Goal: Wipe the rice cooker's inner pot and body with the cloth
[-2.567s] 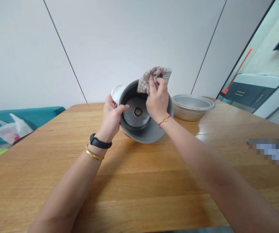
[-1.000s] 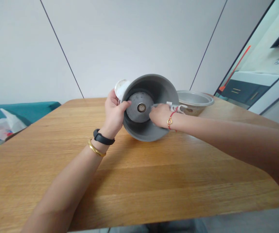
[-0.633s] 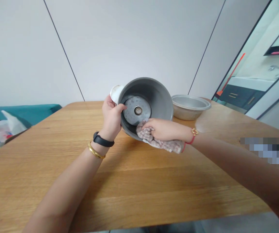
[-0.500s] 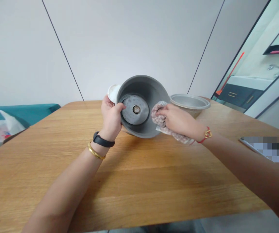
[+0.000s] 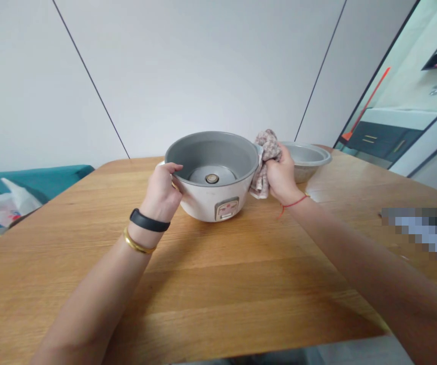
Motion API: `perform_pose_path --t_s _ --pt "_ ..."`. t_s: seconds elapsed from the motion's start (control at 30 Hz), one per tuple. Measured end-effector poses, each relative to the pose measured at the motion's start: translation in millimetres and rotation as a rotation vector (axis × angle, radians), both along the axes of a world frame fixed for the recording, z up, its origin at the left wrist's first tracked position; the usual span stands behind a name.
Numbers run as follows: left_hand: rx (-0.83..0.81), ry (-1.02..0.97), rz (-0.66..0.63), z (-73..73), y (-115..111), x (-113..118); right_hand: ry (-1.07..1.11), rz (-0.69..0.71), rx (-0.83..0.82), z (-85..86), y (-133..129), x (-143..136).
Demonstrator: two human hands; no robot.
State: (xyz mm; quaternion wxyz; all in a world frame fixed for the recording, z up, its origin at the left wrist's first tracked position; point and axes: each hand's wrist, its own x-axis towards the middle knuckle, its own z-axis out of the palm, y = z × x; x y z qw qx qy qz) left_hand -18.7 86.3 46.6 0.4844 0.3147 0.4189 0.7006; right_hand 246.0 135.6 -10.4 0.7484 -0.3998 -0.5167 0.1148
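The left hand (image 5: pixel 164 188) gripped the grey rim of the round, white-sided cooker body (image 5: pixel 199 200), which sat on the wood-grained worktop (image 5: pixel 188 284), a metal disc and 1 small round piece in its smooth interior. The right hand (image 5: pixel 281 175) grasped a crumpled, mottled brown-and-white cloth (image 5: pixel 267 147) against its side; beyond was a dull metal basin (image 5: pixel 310 154)

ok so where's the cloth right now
In the head view, the cloth is bunched in the right hand, against the right side of the rice cooker body, with the metal pot just beyond to the right.
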Motion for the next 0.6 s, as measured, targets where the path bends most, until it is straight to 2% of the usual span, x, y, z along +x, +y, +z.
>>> perform_pose_path --t_s 0.1,0.2,0.27,0.33,0.43,0.5,0.6 --pt "-0.109 0.06 -0.043 2.4 -9.9 5.3 -0.016 0.014 -0.066 14.2 22.3 6.2" --pt "-0.05 0.279 0.034 -4.2 -2.2 0.5 -0.17 -0.065 -0.121 18.8 18.7 7.6" --pt "0.086 0.486 0.145 -10.2 12.5 -10.5 -0.305 -0.155 -0.119 13.4 0.4 4.1" --pt "0.312 0.745 0.213 -14.6 29.5 -24.9 -0.419 -0.231 -0.087 2.1 -24.1 -3.5" --pt "0.626 1.042 0.121 -16.5 48.6 -42.4 -0.567 -0.296 -0.011 -18.0 -55.3 -21.2" --pt "0.71 1.072 0.049 -15.6 53.5 -47.8 -0.671 -0.322 0.039 -27.7 -65.2 -33.1" --pt "0.716 1.05 0.039 -13.5 51.1 -50.4 -0.791 -0.335 0.059 -32.6 -65.2 -45.8"
